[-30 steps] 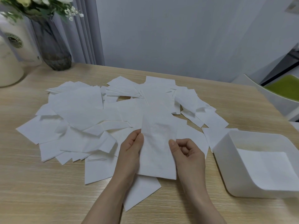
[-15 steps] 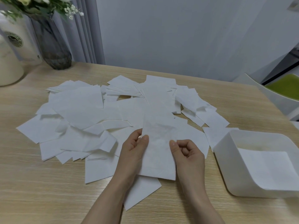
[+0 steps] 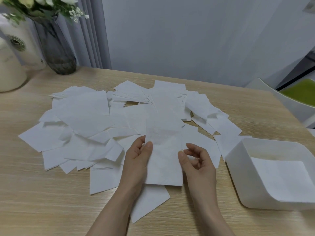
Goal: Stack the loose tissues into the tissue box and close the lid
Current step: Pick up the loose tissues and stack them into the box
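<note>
A folded white tissue [image 3: 164,160] is held upright above the table between both hands. My left hand [image 3: 137,160] pinches its left edge with thumb on the front. My right hand [image 3: 197,163] pinches the right edge, its other fingers loosely curled. Behind them a wide spread of loose white tissues [image 3: 88,123] covers the wooden table. The white tissue box [image 3: 238,169] stands open at the right, with a tissue lying flat inside [image 3: 279,178]. No lid is visible.
A dark glass vase with flowers [image 3: 58,53] and cream-coloured jars [image 3: 10,70] stand at the table's back left. A chair with a green seat [image 3: 300,92] is beyond the right edge. A grey wall runs behind the table.
My right fingers have uncurled a little while the thumb keeps its pinch. The tissue and my left hand are almost where they were.
</note>
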Demonstrator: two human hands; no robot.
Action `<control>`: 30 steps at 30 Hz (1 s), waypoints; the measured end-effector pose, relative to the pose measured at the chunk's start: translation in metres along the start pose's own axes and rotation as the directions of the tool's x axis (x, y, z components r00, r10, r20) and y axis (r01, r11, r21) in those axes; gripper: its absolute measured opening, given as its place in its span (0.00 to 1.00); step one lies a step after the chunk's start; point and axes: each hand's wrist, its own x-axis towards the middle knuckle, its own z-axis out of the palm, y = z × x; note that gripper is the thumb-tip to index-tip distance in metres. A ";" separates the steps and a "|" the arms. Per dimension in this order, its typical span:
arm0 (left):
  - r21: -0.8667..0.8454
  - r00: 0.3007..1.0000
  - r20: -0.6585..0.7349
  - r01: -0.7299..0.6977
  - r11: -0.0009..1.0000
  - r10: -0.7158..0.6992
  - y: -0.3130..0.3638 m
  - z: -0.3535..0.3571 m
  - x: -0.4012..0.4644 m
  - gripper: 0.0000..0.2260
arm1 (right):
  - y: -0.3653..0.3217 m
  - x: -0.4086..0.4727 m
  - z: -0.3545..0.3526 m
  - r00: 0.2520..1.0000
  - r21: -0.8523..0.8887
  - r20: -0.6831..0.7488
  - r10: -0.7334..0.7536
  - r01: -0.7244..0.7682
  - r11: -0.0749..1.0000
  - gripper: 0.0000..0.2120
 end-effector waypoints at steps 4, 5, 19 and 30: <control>-0.010 0.998 -0.066 -0.021 1.000 0.021 0.003 0.000 -0.001 0.08 | 0.002 -0.009 0.001 0.997 0.107 0.076 0.023 -0.031 0.994 0.19; -0.017 0.996 -0.082 -0.023 1.000 0.021 0.003 0.001 -0.001 0.08 | 0.004 -0.013 0.001 0.996 0.110 0.092 0.021 -0.031 0.993 0.21; 0.167 0.991 0.133 -0.056 0.984 0.034 0.047 -0.007 0.009 0.20 | -0.036 0.002 -0.043 0.960 -0.136 0.262 -0.101 0.141 0.981 0.14; 0.054 0.987 -0.030 -0.153 0.987 0.155 0.040 0.041 -0.025 0.14 | -0.040 -0.014 -0.060 0.982 0.099 0.062 -0.180 0.173 0.980 0.13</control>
